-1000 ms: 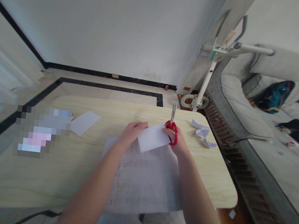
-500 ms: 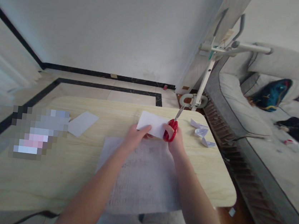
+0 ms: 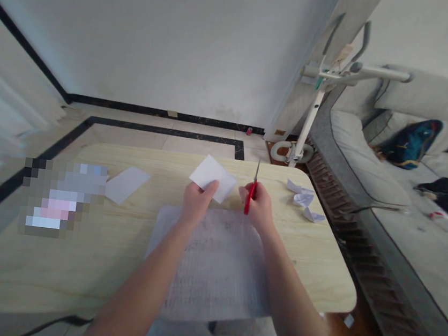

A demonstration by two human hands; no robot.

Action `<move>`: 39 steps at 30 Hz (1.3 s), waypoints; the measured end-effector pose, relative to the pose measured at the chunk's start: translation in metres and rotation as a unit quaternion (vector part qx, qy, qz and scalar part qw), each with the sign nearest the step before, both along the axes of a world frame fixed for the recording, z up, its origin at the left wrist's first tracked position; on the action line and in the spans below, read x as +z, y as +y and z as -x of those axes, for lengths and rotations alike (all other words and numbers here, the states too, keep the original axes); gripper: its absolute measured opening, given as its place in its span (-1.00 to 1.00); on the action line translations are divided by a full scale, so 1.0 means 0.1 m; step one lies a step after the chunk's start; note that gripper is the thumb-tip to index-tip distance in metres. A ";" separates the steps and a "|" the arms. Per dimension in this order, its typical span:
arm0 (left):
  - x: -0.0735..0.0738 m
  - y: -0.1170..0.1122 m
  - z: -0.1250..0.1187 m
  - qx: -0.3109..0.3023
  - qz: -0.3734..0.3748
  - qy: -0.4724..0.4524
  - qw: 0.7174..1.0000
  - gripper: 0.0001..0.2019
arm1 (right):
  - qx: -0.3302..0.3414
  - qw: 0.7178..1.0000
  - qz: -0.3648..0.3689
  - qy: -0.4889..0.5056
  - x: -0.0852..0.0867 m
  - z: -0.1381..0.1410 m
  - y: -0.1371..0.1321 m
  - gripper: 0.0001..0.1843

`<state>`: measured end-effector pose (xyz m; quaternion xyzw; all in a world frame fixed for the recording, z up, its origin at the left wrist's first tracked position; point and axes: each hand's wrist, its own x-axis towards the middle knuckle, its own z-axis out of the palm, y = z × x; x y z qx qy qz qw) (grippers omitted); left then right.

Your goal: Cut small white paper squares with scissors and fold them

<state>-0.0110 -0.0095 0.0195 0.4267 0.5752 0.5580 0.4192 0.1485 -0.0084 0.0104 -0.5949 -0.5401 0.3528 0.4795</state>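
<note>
A piece of white paper (image 3: 214,176) is pinched between the thumb and fingers of my left hand (image 3: 198,202), held tilted above the table. My right hand (image 3: 260,207) grips a pair of red-handled scissors (image 3: 250,195), their blades pointing away from me. The scissors are a little to the right of the paper, apart from it. Under my forearms lies a large greyish sheet with faint marks (image 3: 221,265).
On the pale wooden table (image 3: 116,263), another white paper (image 3: 127,185) lies at the left beside a blurred-out patch. Several folded paper scraps (image 3: 303,200) rest at the right. Beyond stand a white exercise frame (image 3: 308,118) and a grey sofa (image 3: 388,181).
My right hand has let go of the paper and moved slightly right, with the scissors turned edge-on. The paper has turned in my left hand and shifted left.
</note>
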 end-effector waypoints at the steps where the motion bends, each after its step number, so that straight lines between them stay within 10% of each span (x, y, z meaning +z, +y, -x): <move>1: -0.01 0.01 0.02 0.009 -0.005 0.003 1.000 -0.70 | -0.003 0.999 -0.006 -0.042 0.00 -0.02 0.00 -0.72; 16: -0.11 0.09 0.04 0.058 -0.033 -0.084 0.994 -0.66 | 0.042 0.932 0.004 -0.361 0.05 0.11 -0.14 -0.67; 39: -0.10 0.08 0.04 0.048 -0.029 -0.108 0.993 -0.66 | 0.032 0.925 0.008 -0.378 0.05 0.10 -0.11 -0.71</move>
